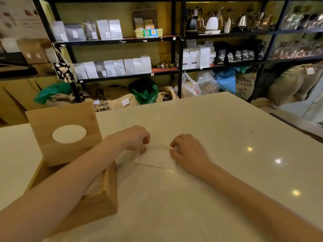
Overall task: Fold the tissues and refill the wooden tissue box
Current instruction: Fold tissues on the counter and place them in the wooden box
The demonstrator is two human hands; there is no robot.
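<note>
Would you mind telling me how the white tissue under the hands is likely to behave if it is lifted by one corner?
The tissue looks thin and lies flat on the table, so it would probably droop limply. It likely weighs almost nothing and might slide easily on that glossy surface.

White tissue (157, 158) flat on table; wooden box (97, 201) open

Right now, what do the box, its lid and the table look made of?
The box and its lid look like pale wood with a matte finish: faint grain shows. The table looks like polished stone or a laminate; lamps reflect on its glossy cream surface.
</note>
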